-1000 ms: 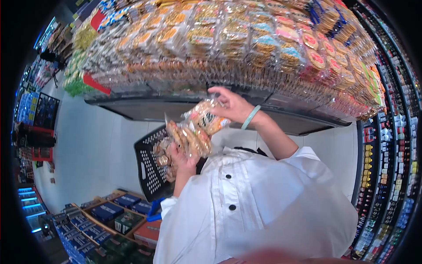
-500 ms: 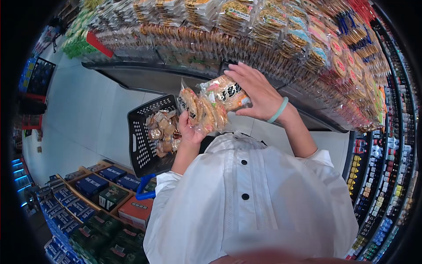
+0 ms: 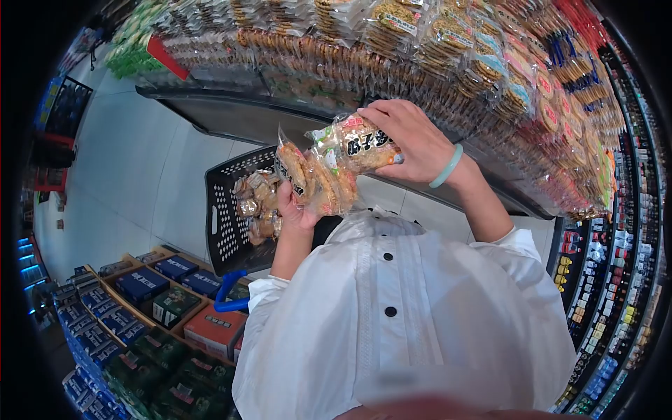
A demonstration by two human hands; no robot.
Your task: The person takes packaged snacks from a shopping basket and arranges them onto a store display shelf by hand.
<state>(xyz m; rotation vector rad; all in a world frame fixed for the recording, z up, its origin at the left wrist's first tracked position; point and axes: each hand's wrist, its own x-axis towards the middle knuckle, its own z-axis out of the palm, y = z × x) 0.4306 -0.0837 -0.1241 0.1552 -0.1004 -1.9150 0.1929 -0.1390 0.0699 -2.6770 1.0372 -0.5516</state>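
Observation:
My left hand (image 3: pixel 299 208) is closed around several clear-wrapped crackers (image 3: pixel 325 180), held upright side by side over the basket's right edge. To the right, my right hand (image 3: pixel 413 142) grips another packaged cracker (image 3: pixel 364 143) with dark lettering, fingers over its top and thumb below. That pack touches or nearly touches the ones in my left hand. A pale green bangle (image 3: pixel 448 166) circles my right wrist. Below and left of my left hand stands a black perforated shopping basket (image 3: pixel 222 231) with small wrapped snacks (image 3: pixel 257 198) in it.
Ahead rises a display (image 3: pixel 301 59) stacked with packaged crackers, with a dark front panel (image 3: pixel 210 115). Boxes (image 3: pixel 143 288) fill a stand at lower left, beside a blue handle (image 3: pixel 227 294). Shelves of bottles (image 3: pixel 595 280) curve along the right. Pale tiled floor (image 3: pixel 140 189) lies on the left.
The right hand has turned its cracker pack so more lettering faces me, and it sits slightly higher. The left hand has shifted slightly left with its packs. The view has tilted a little.

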